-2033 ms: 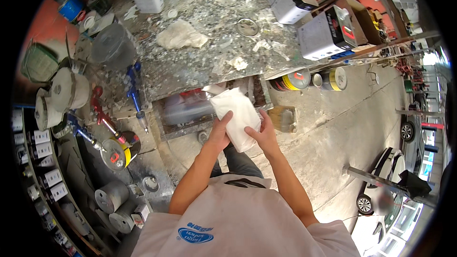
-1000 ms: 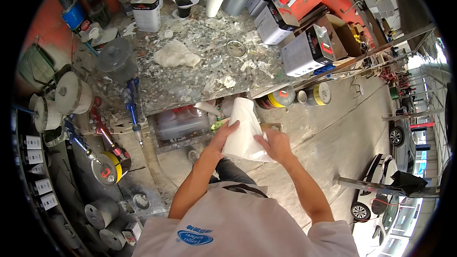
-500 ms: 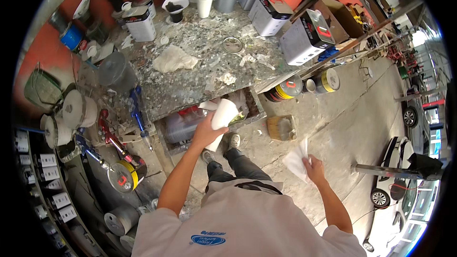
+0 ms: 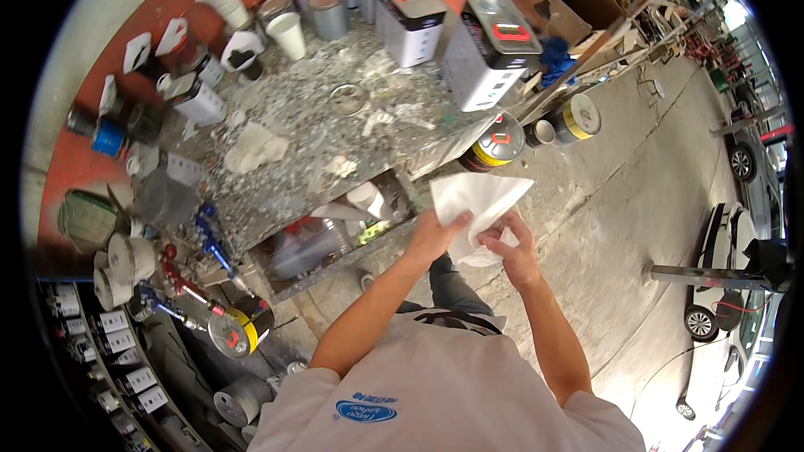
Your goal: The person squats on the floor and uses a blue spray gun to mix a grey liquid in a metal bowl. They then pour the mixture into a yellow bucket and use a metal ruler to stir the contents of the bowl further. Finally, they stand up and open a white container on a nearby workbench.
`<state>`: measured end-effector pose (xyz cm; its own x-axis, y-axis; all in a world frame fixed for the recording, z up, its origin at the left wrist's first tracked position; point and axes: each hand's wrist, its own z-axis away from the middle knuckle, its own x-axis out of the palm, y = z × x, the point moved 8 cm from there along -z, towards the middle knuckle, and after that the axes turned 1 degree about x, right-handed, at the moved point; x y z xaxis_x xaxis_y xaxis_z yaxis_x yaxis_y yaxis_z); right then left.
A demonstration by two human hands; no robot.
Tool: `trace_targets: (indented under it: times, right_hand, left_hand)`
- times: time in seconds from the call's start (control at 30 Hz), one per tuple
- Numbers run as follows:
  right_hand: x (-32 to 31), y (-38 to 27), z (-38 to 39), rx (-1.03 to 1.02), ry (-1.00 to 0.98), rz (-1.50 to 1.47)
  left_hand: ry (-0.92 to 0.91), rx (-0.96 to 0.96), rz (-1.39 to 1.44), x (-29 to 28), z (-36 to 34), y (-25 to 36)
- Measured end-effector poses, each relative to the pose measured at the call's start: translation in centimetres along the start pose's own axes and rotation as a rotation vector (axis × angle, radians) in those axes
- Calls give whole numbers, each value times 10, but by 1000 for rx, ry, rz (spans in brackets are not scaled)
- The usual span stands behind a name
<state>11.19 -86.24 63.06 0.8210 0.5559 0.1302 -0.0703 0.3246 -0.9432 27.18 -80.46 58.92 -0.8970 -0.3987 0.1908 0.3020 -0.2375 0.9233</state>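
Note:
In front of my body, over the floor just right of the bench drawer, both hands hold a thin white paper cone [image 4: 479, 197]. It is flattened, with its broad edge spread away from me. My left hand [image 4: 435, 234] is closed on its left side, the thumb lying on the paper. My right hand [image 4: 512, 249] pinches it lower on the right with bent fingers, where the paper is crumpled. Left of my hands, the open drawer [image 4: 343, 261] contains a white paper roll or stack [image 4: 366, 197] and clear plastic cups [image 4: 306, 247].
The paint-spattered bench [image 4: 310, 117] carries a white cup [image 4: 287, 35], a crumpled cloth [image 4: 256, 148], and rectangular metal cans [image 4: 490, 54]. Spray guns [image 4: 216, 243] hang at its left end. Round drums [image 4: 496, 144] stand on the floor beside it. Cars [image 4: 712, 276] are at the far right.
My left hand has let go of the white roll or stack, which is now in the drawer, and moved right to grip the paper. My right hand has brought the paper leftward. The view has shifted.

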Motion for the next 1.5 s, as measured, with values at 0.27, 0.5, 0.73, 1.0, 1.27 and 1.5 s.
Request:
trace_targets:
  times: [0.27,0.5,0.73,1.0,1.27,1.5]
  right_hand:
    - [-98,-54,-56,25,-272,-227]
    - [-182,-35,-95,92,239,-167]
    - [-219,-44,-99,56,302,-354]
    - [-270,-76,-83,-225,720,311]
    - [-164,-37,-145,-4,348,-743]
    - [-152,-85,-272,-13,381,-144]
  left_hand:
    - [56,281,-305,94,-79,93]
    - [197,375,-532,123,-144,129]
    - [-17,471,-281,147,-166,115]
    - [-86,836,-1114,200,-152,157]
    - [-471,-92,-95,211,-163,104]
    - [249,319,-304,62,-167,148]
